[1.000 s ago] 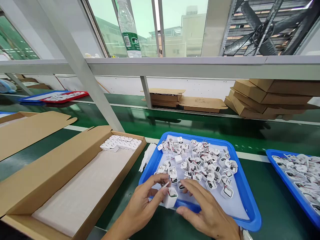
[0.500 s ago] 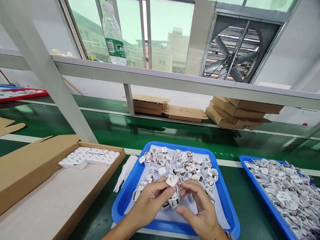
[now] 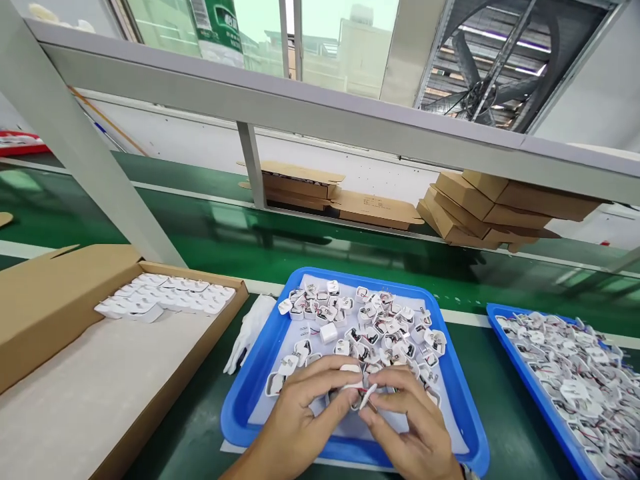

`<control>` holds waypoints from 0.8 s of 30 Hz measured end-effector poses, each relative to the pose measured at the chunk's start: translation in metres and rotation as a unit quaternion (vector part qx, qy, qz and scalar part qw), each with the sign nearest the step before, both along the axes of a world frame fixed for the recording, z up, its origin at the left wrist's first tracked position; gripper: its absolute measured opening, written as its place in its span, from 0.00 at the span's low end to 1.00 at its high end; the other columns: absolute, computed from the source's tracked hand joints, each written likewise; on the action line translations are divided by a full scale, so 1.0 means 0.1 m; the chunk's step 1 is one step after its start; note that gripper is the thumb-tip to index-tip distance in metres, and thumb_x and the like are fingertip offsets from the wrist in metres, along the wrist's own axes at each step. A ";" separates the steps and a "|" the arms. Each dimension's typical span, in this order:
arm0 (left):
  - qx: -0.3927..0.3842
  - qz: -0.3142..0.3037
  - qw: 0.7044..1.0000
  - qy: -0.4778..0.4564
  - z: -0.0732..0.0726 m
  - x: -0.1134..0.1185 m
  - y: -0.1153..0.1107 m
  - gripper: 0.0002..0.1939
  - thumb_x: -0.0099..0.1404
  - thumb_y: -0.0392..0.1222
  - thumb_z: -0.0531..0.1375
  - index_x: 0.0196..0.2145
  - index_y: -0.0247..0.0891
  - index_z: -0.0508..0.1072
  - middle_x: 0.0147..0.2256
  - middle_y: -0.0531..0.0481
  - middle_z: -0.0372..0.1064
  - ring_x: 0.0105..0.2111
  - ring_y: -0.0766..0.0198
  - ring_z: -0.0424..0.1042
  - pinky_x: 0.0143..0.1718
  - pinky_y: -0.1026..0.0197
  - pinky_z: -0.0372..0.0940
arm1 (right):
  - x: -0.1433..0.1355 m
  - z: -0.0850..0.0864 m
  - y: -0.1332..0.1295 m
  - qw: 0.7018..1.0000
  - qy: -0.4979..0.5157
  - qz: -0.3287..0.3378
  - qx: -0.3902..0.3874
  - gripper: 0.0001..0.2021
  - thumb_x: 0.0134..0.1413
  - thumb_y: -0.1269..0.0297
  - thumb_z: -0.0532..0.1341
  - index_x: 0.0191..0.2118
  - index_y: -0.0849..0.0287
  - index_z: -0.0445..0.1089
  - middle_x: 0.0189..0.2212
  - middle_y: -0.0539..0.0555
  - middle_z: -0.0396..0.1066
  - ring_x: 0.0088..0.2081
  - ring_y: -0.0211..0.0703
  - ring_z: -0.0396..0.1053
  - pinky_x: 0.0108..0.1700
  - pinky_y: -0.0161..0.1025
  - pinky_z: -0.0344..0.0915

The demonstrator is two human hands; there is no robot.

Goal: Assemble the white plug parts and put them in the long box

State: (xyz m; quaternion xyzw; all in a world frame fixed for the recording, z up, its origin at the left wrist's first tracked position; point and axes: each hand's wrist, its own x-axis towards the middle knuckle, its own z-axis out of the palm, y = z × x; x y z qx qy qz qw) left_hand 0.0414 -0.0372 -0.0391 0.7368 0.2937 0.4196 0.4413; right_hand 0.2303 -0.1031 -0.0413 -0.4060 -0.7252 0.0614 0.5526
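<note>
Over the near part of a blue tray, my left hand grips a white plastic charger housing between thumb and fingers. My right hand pinches a small white plug cover, tilted on edge beside the housing. A bit of red wire shows between the two parts. Several white charger housings with wires and boards showing lie around on the white sheet in the tray, just beyond my fingers. My fingers hide part of the held pieces.
At left lies an open cardboard box with rows of white chargers. A white glove is between box and tray. Another blue tray, heaped with wired parts, stands at right. Cardboard boxes sit behind a grey frame rail.
The plug cover, earlier held flat above the housing by my left hand, is now on edge in my right fingers. My right hand has closed in. The view has tipped downward.
</note>
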 end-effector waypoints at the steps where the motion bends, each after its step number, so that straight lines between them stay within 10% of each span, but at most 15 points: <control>1: 0.002 0.011 1.000 -0.011 -0.01 0.00 -0.01 0.10 0.69 0.38 0.63 0.42 0.48 0.85 0.47 0.46 0.81 0.47 0.55 0.81 0.50 0.57 0.76 | -0.01 -0.01 -0.01 1.000 -0.017 -0.001 0.002 0.08 0.64 0.74 0.65 0.45 0.56 0.71 0.39 0.58 0.76 0.37 0.48 0.75 0.37 0.46 0.75; 11: -0.103 0.036 0.988 -0.107 -0.09 0.07 -0.01 0.06 0.60 0.35 0.64 0.36 0.40 0.80 0.42 0.44 0.82 0.37 0.59 0.81 0.37 0.64 0.77 | 0.11 -0.02 -0.07 0.974 -0.225 0.005 0.024 0.26 0.63 0.82 0.61 0.64 0.59 0.65 0.49 0.64 0.76 0.51 0.52 0.74 0.49 0.50 0.77; 24: -0.265 -0.060 0.948 -0.168 -0.15 -0.04 0.04 0.18 0.61 0.45 0.72 0.49 0.43 0.84 0.47 0.42 0.82 0.48 0.51 0.81 0.49 0.54 0.77 | 0.10 -0.05 0.02 0.996 -0.087 -0.001 0.026 0.21 0.60 0.86 0.62 0.56 0.63 0.72 0.48 0.64 0.76 0.50 0.52 0.75 0.49 0.48 0.77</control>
